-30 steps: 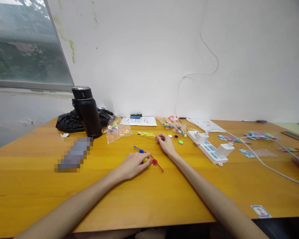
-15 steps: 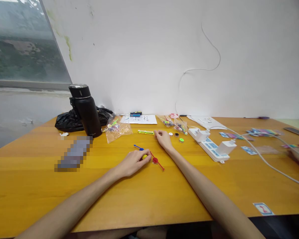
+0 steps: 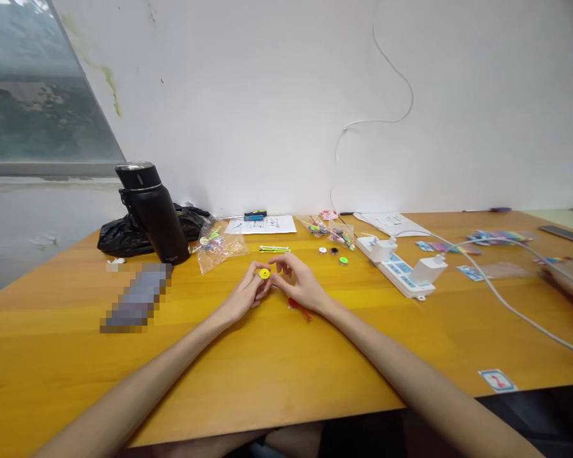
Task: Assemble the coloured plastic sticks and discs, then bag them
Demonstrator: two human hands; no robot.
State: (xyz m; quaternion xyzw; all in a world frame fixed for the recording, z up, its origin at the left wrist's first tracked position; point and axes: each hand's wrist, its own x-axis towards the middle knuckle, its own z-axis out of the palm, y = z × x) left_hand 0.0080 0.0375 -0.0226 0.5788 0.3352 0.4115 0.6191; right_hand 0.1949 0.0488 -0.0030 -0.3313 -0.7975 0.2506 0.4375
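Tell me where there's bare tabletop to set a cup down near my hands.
Bare wood: the near table edge between both forearms, and right of the right hand before the power strip. Crowded: the back strip, from black bottle past the plastic bag.

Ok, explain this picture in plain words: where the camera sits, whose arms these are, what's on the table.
No machine here: one camera, worn on a person's head, looks down at their own bare arms. The left hand pinches a small yellow disc; the right hand hovers close beside it. A red stick piece lies by the right wrist. On the wooden table sit a black flask, a white power strip and a bag of small parts.
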